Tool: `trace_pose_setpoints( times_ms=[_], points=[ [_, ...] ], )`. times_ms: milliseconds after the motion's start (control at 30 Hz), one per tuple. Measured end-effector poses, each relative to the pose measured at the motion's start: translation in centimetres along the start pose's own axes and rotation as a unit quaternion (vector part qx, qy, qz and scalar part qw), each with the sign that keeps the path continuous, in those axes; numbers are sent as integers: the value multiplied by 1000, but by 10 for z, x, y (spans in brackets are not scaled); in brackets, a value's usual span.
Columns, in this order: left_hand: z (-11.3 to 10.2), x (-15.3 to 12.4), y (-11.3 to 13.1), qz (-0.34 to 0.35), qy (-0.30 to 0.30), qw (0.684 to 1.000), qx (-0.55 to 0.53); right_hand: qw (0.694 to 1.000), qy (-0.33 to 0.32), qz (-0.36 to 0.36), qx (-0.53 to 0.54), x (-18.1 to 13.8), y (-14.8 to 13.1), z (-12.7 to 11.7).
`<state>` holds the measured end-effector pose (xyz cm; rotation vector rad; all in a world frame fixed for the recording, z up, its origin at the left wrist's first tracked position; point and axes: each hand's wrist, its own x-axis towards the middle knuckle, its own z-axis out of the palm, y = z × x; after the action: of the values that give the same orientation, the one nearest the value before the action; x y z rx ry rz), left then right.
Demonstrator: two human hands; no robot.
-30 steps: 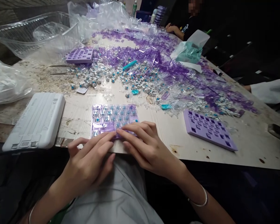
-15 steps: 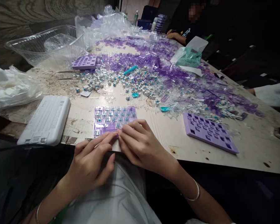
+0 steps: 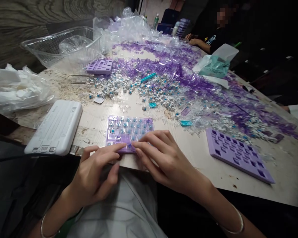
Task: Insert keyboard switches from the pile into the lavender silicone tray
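Note:
A clear and purple plastic keypad-like board (image 3: pixel 115 137) lies at the table's front edge. Small clear switch-like pieces with blue centres sit in its rows. My left hand (image 3: pixel 95 168) rests at the board's near side, its index fingertip touching the front row and its thumb held apart below. From the right, my right hand (image 3: pixel 164 155) reaches over the board and covers its right front corner. Its index fingertip touches the front row beside a small blue-centred piece (image 3: pixel 129 145). Both hands have fingers stretched forward, and I see nothing held in either.
Loose switch pieces (image 3: pixel 161 91) and purple clear parts (image 3: pixel 161 66) cover the middle table. A lilac slotted tray (image 3: pixel 238 153) lies right, another slotted tray (image 3: pixel 99 67) farther back. Left are a white box-like device (image 3: pixel 54 127), tweezers (image 3: pixel 83 82) and a clear tub (image 3: pixel 64 59). A person (image 3: pixel 208 39) sits across.
The view has shifted, so everything appears farther right. My right fingertips have moved slightly apart from my left ones, showing a blue-centred piece in the front row. My left hand stays beside the board.

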<state>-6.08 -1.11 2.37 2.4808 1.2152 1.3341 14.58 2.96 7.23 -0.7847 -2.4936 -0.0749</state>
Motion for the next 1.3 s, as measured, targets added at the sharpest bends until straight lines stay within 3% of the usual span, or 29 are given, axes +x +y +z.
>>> trace_pose_setpoints(
  times_ms=[100,367,800,900,1100,1300],
  points=[
    [-1,0,-8,-1,24,999,34,1000,-14,-3,-18,8,5,-7],
    [2,7,-5,-25,-10,994,103,996,-94,-1,2,14,12,10],
    [-5,11,-3,-11,-29,993,113,992,-117,15,51,21,15,3],
    [-4,11,1,-42,-25,992,116,990,-132,21,52,20,16,4],
    [-7,20,-2,-99,-35,994,38,996,-68,50,36,6,17,16],
    [6,11,3,41,-35,991,122,999,0,52,-12,-20,8,6]
  ],
)
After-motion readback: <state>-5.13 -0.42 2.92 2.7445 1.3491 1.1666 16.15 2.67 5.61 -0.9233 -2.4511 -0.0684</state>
